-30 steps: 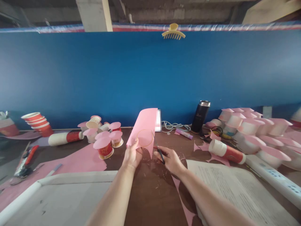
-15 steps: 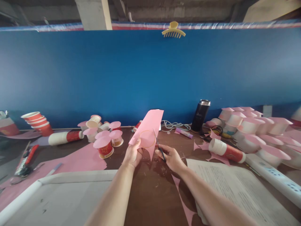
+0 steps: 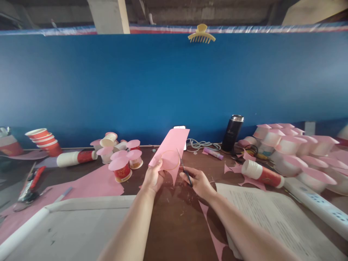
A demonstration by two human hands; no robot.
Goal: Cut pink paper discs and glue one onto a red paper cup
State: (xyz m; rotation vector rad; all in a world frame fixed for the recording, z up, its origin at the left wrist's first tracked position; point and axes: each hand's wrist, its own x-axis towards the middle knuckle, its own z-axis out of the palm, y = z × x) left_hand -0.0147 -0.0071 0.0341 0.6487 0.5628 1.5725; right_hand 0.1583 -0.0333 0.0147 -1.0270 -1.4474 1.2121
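Note:
My left hand point(image 3: 154, 177) pinches a sheet of pink paper point(image 3: 174, 142) by its lower left edge, thumb on top. A circle is drawn in a thin line on the paper's lower part, and a pointed strip hangs below it. In my right hand point(image 3: 197, 180) is a pair of dark-handled scissors point(image 3: 185, 172), fingers closed around the handles. The blades point up and away, lying at the right edge of the paper beside the drawn circle. How far apart the blades stand is hard to make out.
Paper cups topped with pink discs stand left point(image 3: 119, 169) and right point(image 3: 292, 144). A black flask point(image 3: 232, 133), a glue stick point(image 3: 213, 153), a stacked cup roll point(image 3: 262, 174) and a power strip point(image 3: 318, 203) lie to the right. Pink scraps point(image 3: 214, 235) and a printed sheet point(image 3: 261, 214) lie nearer.
The pink paper's top edge has dipped slightly, so more of a white phone-like object behind it shows. Both hands keep nearly the same place and hold.

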